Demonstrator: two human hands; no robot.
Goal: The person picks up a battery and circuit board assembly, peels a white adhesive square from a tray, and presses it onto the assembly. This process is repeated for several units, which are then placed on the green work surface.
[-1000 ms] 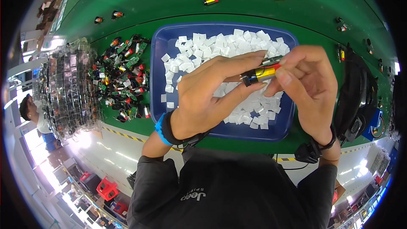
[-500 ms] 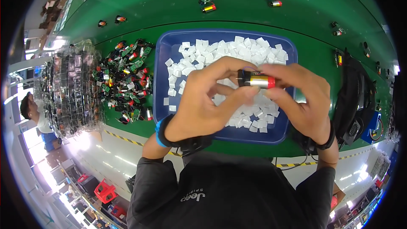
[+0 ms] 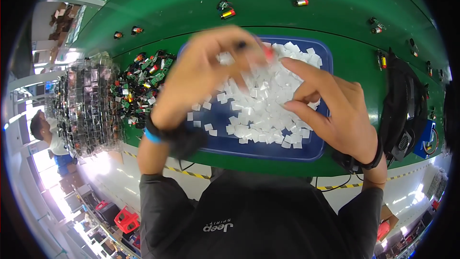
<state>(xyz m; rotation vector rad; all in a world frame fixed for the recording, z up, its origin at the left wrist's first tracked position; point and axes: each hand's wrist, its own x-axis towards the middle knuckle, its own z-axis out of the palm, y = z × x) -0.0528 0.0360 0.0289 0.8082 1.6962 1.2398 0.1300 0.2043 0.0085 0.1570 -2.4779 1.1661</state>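
My left hand (image 3: 191, 74), smeared by motion, is over the left part of a blue tray (image 3: 273, 152). A small battery (image 3: 269, 53) with a red end shows blurred at its fingers, along with a dark part; most of it is hidden or smeared. Over the tray's right side is my right hand (image 3: 340, 112), thumb and forefinger apart with nothing seen between them. Many small white square pieces (image 3: 268, 98) lie loose in the tray beneath both hands.
Left of the tray is a heap of batteries with green circuit boards (image 3: 143, 81), beside stacked clear plastic trays (image 3: 91, 105). Several battery assemblies (image 3: 228, 13) sit along the green table's far side. A black bag (image 3: 400, 100) lies at the right. A person (image 3: 45, 132) is farther left.
Both hands were together on the battery assembly. Now they are apart: my left hand has moved left and away from me with it, and my right hand has let go.
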